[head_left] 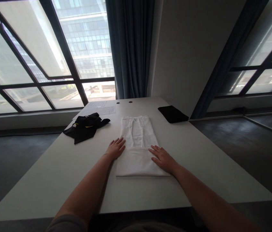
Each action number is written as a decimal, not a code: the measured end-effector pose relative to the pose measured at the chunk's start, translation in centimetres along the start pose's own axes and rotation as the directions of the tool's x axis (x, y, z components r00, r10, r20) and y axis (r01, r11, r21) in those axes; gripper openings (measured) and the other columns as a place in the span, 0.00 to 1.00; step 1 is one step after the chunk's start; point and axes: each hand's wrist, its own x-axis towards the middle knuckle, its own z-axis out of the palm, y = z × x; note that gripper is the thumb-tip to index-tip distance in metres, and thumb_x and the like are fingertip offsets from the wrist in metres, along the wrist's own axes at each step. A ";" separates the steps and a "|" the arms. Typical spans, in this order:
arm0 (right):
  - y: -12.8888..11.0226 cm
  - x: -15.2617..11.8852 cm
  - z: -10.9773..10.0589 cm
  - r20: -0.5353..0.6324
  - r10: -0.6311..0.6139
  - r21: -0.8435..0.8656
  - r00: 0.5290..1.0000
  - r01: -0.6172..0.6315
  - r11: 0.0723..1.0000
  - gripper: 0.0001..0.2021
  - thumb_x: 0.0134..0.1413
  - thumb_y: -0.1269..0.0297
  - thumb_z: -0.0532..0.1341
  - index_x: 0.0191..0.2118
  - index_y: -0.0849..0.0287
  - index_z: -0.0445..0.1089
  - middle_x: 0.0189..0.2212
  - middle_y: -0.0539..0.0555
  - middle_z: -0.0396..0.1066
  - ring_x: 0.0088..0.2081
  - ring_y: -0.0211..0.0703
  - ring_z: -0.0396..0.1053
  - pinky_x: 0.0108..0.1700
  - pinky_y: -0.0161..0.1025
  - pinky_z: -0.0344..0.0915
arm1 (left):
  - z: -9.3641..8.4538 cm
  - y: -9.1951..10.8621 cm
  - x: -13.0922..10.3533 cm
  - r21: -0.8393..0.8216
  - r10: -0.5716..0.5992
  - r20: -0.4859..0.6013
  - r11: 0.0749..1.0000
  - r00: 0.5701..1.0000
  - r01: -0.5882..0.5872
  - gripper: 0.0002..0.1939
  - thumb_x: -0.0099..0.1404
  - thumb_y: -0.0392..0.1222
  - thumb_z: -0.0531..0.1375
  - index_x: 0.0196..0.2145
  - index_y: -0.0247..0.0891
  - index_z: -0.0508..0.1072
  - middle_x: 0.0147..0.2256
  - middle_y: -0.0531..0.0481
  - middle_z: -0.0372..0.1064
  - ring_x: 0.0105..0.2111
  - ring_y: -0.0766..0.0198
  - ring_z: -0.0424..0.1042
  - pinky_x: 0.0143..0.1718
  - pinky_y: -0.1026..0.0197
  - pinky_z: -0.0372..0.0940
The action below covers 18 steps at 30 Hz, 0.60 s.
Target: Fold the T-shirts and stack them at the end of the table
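A white garment (pixel 138 137) lies lengthwise on the white table (pixel 78 180), its near part folded over into a flat rectangle. My left hand (pixel 116 148) rests at the garment's left edge, fingers spread and pointing away from me, with nothing held. On the right side, my right hand (pixel 162 158) lies flat with spread fingers on the right edge of the folded part. Both hands are open, one on each side of the fold.
A crumpled black cloth (pixel 86 126) lies at the table's left, beside paper sheets (pixel 104 110). A folded black cloth (pixel 173 114) sits at the far right. Two round holes are near the far edge. Windows and blue curtains (pixel 131 48) stand behind.
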 end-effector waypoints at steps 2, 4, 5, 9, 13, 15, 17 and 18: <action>0.4 0.4 -0.2 -0.006 -0.023 0.012 1.000 0.023 1.000 0.28 0.68 0.54 0.54 0.71 0.52 0.60 0.72 0.57 0.52 0.72 0.55 0.49 0.71 0.60 0.45 | 0.0 -0.3 0.5 -0.007 -0.004 -0.011 1.000 1.000 0.003 0.27 0.77 0.54 0.45 0.70 0.54 0.60 0.73 0.55 0.47 0.72 0.54 0.48 0.71 0.43 0.45; 0.8 0.7 -0.4 -0.026 -0.045 0.032 0.999 0.046 0.998 0.28 0.68 0.55 0.54 0.70 0.53 0.62 0.71 0.58 0.55 0.72 0.54 0.51 0.71 0.59 0.46 | 0.1 -0.5 0.8 -0.017 -0.006 -0.029 1.000 1.000 0.006 0.26 0.77 0.54 0.46 0.69 0.54 0.61 0.72 0.54 0.49 0.72 0.54 0.48 0.71 0.42 0.46; 1.1 0.9 -0.4 -0.042 -0.052 0.042 0.998 0.054 0.998 0.27 0.68 0.55 0.54 0.69 0.54 0.63 0.70 0.58 0.56 0.71 0.54 0.52 0.71 0.59 0.47 | 0.2 -0.6 0.8 -0.023 -0.007 -0.041 1.000 0.999 0.006 0.26 0.77 0.54 0.46 0.69 0.53 0.62 0.72 0.54 0.49 0.72 0.53 0.49 0.71 0.42 0.47; 1.7 1.1 -0.1 -0.112 -0.074 0.058 0.991 0.081 0.995 0.26 0.67 0.58 0.55 0.68 0.55 0.65 0.68 0.59 0.60 0.70 0.54 0.56 0.71 0.59 0.50 | 0.4 -0.7 0.5 -0.059 -0.004 -0.103 0.998 0.995 -0.002 0.25 0.77 0.53 0.46 0.66 0.48 0.67 0.70 0.50 0.55 0.69 0.54 0.55 0.70 0.44 0.49; 1.8 1.0 0.1 -0.133 -0.094 0.050 0.987 0.101 0.994 0.26 0.66 0.58 0.55 0.67 0.57 0.66 0.68 0.60 0.61 0.69 0.54 0.57 0.71 0.59 0.51 | 0.5 -0.7 -0.1 -0.068 0.005 -0.139 0.998 0.990 -0.014 0.24 0.76 0.52 0.49 0.64 0.45 0.69 0.68 0.46 0.59 0.67 0.52 0.59 0.70 0.45 0.52; 1.8 1.0 0.1 -0.139 -0.099 0.052 0.985 0.107 0.993 0.25 0.66 0.59 0.55 0.66 0.56 0.67 0.68 0.60 0.62 0.69 0.54 0.58 0.70 0.59 0.52 | 0.4 -0.3 -0.7 -0.070 0.013 -0.137 0.997 0.990 -0.022 0.24 0.75 0.52 0.52 0.64 0.45 0.70 0.68 0.45 0.58 0.68 0.49 0.57 0.69 0.43 0.53; 1.8 1.0 -0.1 -0.149 -0.102 0.057 0.984 0.111 0.992 0.25 0.66 0.59 0.56 0.66 0.55 0.68 0.67 0.59 0.63 0.68 0.54 0.59 0.70 0.59 0.52 | 0.3 0.4 -1.6 -0.075 0.034 -0.139 0.996 0.990 -0.045 0.24 0.74 0.51 0.54 0.63 0.45 0.70 0.69 0.45 0.57 0.70 0.47 0.53 0.70 0.41 0.51; 1.8 1.0 -0.1 -0.152 -0.102 0.059 0.983 0.112 0.992 0.25 0.66 0.59 0.56 0.66 0.55 0.68 0.67 0.59 0.63 0.68 0.54 0.59 0.70 0.59 0.52 | 0.2 0.8 -2.1 -0.075 0.053 -0.142 0.995 0.988 -0.064 0.23 0.74 0.51 0.55 0.63 0.45 0.71 0.69 0.45 0.56 0.70 0.47 0.51 0.70 0.39 0.50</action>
